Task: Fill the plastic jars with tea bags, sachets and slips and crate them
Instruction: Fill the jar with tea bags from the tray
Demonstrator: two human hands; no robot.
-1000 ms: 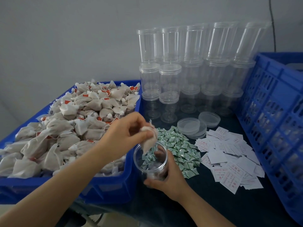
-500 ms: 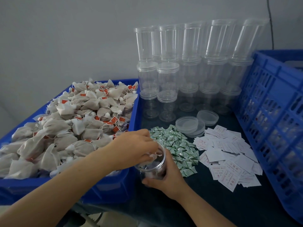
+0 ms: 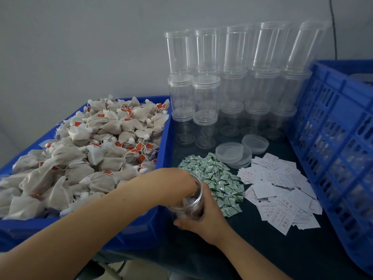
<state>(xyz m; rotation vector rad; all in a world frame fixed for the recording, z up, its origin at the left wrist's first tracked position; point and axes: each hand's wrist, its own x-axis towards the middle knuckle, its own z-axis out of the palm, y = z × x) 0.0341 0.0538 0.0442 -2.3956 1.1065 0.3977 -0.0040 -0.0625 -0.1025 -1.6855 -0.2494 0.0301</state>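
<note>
Tea bags (image 3: 84,150) piled high in the blue bin (image 3: 165,126) on the far left, lots of little orange tags showing. Left hand (image 3: 177,183) is reaching down into the open jar (image 3: 191,205), fingers buried inside, so can't tell how they're curled or if they've got anything. Right hand (image 3: 205,217) is wrapped around the jar from the side, holding it just in front of the green sachets (image 3: 218,178). Loose lids (image 3: 232,152) and stacked empty jars (image 3: 232,81) sit behind, white slips (image 3: 280,195) come next, blue crate (image 3: 335,138) on the far right.
</note>
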